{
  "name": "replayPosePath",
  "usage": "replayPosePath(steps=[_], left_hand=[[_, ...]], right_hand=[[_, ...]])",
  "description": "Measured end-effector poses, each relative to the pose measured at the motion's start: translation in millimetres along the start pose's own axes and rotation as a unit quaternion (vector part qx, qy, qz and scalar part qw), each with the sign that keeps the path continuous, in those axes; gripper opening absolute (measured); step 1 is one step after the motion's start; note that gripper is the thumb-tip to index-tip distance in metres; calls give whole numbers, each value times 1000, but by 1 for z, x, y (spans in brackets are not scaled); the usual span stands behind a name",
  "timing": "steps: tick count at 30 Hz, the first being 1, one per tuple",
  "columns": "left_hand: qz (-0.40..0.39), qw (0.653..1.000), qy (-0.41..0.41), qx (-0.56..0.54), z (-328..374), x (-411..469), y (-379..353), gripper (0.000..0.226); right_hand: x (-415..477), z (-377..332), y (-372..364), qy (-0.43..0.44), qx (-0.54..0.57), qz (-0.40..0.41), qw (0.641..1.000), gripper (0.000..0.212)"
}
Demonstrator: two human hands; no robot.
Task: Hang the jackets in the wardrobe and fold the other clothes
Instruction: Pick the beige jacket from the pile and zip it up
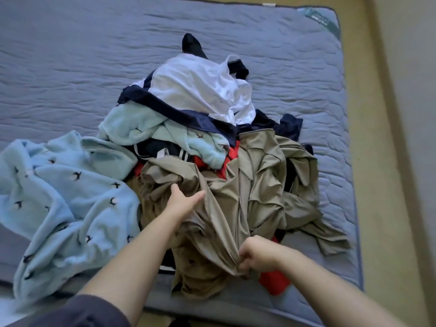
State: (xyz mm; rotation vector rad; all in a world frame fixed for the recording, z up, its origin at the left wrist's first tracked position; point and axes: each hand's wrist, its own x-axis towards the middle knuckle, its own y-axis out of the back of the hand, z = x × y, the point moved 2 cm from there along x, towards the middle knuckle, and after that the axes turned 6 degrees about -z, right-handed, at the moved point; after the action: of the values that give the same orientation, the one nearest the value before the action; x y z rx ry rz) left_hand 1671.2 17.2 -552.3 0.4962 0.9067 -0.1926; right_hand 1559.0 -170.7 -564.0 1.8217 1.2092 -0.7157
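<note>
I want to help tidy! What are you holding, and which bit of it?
The tan garment: the right hand grips a bunched fold near its front edge, and the left hand grabs a fold higher up.

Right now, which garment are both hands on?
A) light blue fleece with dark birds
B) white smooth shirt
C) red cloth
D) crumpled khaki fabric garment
D: the left hand and the right hand both grip folds of the crumpled khaki fabric garment.
</note>
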Motion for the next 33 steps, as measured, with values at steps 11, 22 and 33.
replayPosePath(steps=[11, 22, 33], left_hand=[[231, 955, -109, 150, -37, -6, 9, 54], [91, 962, -215, 138, -35, 6, 23, 23], [13, 938, -328, 110, 34, -155, 113, 17]], right_hand=[[16, -4, 32, -60, -4, 382, 922, 30], [43, -19, 23, -152, -35, 203, 967, 27], [-127, -66, 23, -162, 164, 283, 931, 37]])
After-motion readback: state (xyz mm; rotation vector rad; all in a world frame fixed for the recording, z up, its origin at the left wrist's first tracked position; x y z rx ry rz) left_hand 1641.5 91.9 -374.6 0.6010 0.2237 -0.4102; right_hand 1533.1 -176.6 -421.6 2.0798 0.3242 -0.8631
